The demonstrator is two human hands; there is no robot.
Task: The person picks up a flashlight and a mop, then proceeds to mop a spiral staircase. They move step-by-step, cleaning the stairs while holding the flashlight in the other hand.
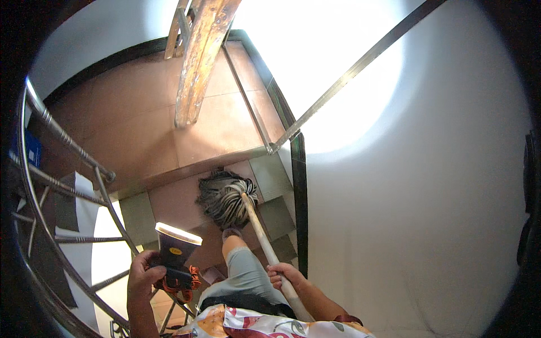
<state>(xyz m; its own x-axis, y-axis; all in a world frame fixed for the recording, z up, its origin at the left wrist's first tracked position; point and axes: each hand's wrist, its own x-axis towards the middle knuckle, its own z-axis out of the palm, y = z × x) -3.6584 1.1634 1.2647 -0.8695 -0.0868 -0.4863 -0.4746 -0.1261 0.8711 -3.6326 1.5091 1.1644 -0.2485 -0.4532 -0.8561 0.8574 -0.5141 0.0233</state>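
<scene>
My left hand (143, 272) grips a black handheld device (172, 253), which has a bright white top edge and a small yellow label. Black-and-orange cord (195, 276) hangs in loops beside it. Around the pale handle (270, 249) of a string mop, the fingers of my right hand (287, 274) are closed. The handle slants down and away to the mop head (228, 198), a spread of black, grey and white strands lying on the tiles at the foot of a step. One of my feet (231, 233) is right behind the strands.
A metal stair railing (72, 141) curves along the left. Ahead rises a tiled step (127, 122), with a worn wooden beam (196, 80) over it. A metal bar (338, 80) slants across the white wall (401, 211) at right, above dark skirting (299, 203). Something blue (31, 148) sits far left.
</scene>
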